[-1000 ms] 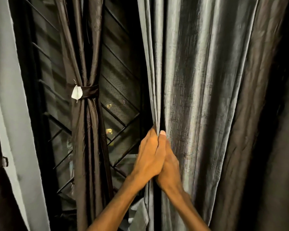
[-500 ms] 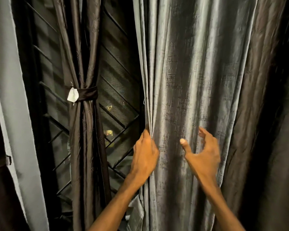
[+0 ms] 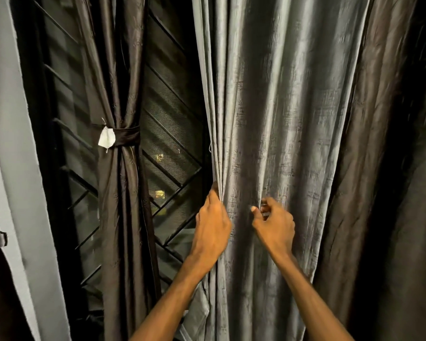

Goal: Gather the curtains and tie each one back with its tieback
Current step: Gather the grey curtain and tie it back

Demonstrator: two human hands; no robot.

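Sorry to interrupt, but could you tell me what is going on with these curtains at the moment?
A person is gathering the grey curtain into pleats. The left hand grips the bunched folds at its window-side edge, and the right hand is pinching the next fold beside it. The dark brown curtain by the window grille is already cinched with its tieback.

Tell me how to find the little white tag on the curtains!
Look left of the big grey curtain that both hands hold, to the dark brown curtain hanging in front of the window grille. A dark band cinches it at the middle. The tag hangs at the band's left end, the only small white thing among the dark folds.
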